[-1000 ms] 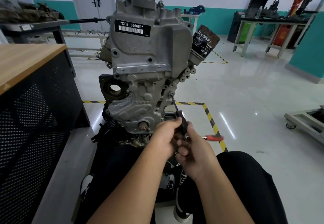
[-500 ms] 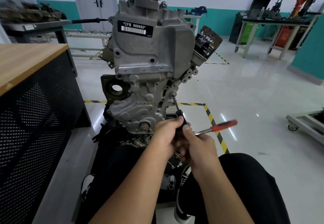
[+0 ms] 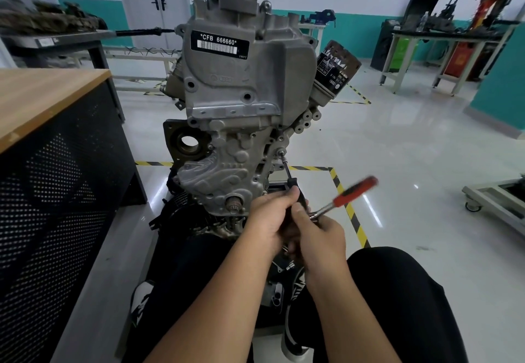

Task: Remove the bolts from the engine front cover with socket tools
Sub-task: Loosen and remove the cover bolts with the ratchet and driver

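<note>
The grey engine front cover [image 3: 227,161] stands upright in front of me. A thin extension bar [image 3: 287,170] with a socket sits on a bolt [image 3: 281,152] at the cover's right edge. My left hand [image 3: 270,215] grips the bar's black lower end. My right hand [image 3: 321,235] holds the head of a ratchet whose red handle [image 3: 355,192] points up and to the right, blurred by motion. The joint between ratchet and bar is hidden by my fingers.
A black oil filter [image 3: 335,70] juts out at the engine's upper right. A wooden-topped bench with perforated black sides [image 3: 56,164] is close on the left. Yellow-black floor tape [image 3: 349,212] runs to the right. A wheeled cart [image 3: 497,200] stands at far right.
The ratchet's red handle has swung upward and to the right, from low beside my right hand to well above it. Both hands and the extension bar stay in place on the bolt.
</note>
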### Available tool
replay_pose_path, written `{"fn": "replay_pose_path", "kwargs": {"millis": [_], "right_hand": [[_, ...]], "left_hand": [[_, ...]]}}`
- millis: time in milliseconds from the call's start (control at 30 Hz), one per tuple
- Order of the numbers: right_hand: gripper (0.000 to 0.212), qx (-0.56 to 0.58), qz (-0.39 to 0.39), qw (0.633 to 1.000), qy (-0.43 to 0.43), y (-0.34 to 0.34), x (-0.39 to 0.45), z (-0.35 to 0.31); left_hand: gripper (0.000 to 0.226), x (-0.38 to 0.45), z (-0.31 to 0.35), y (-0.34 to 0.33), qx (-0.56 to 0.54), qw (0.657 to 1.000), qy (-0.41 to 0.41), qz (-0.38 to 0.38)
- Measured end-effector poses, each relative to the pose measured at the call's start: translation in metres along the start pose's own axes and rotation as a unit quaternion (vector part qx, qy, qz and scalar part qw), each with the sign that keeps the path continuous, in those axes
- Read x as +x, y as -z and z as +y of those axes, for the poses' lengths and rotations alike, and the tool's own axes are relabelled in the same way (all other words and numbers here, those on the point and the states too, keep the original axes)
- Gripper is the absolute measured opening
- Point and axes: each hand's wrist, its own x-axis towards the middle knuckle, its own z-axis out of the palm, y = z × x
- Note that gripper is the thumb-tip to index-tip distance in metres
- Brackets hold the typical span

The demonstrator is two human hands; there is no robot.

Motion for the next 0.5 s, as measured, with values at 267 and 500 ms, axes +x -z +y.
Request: {"fn": "replay_pose_path", "kwargs": {"millis": [267,500], "right_hand": [[0.04,-0.22,0.04,0.971,0.091,0.0095,0.0048,-0.0031],[0.043,0.213,-0.106,0.961,-0.139,0.0073,0.0003,-0.0101]], "left_hand": [[0.023,0.0024,0.0009,0.0022,0.011,1.0,-0.003,0.023],[0.022,0.0008,0.0023,0.0025,0.032,0.998,0.031,-0.034]]}}
